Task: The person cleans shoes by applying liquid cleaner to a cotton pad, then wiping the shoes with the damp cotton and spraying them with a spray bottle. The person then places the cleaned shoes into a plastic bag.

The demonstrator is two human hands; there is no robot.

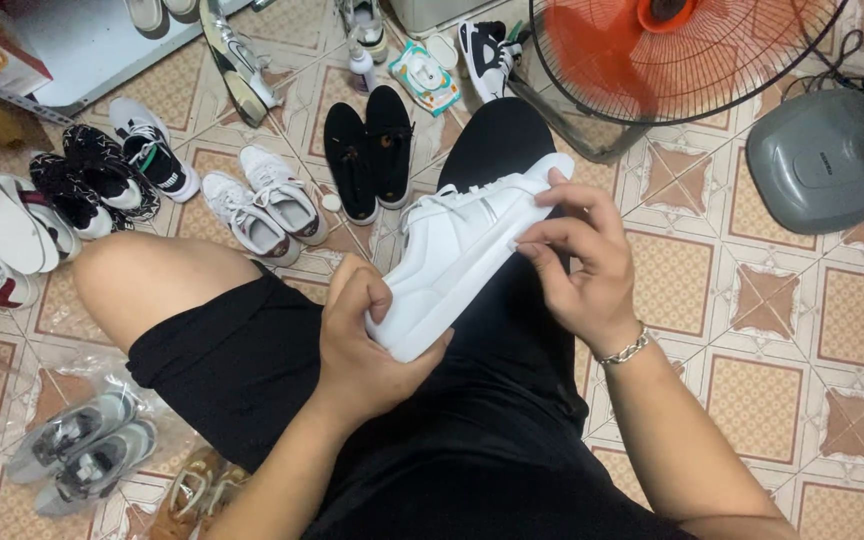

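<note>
A white low-top sneaker (457, 255) lies tilted on its side over my lap, toe pointing up and to the right. My left hand (362, 340) grips its heel end, thumb under the sole. My right hand (577, 255) holds the toe end, fingers pressed along the sole edge. A silver chain bracelet (624, 349) sits on my right wrist. I sit on the floor in black shorts (252, 360).
Several pairs stand on the patterned tile floor (792, 320): white sneakers (262, 205), black slip-ons (370, 150), black-and-white sneakers (112, 175). Grey shoes in a plastic bag (82, 450) lie lower left. An orange-bladed fan (672, 50) and its grey base (827, 160) stand at right. A wipes pack (424, 75) lies beyond.
</note>
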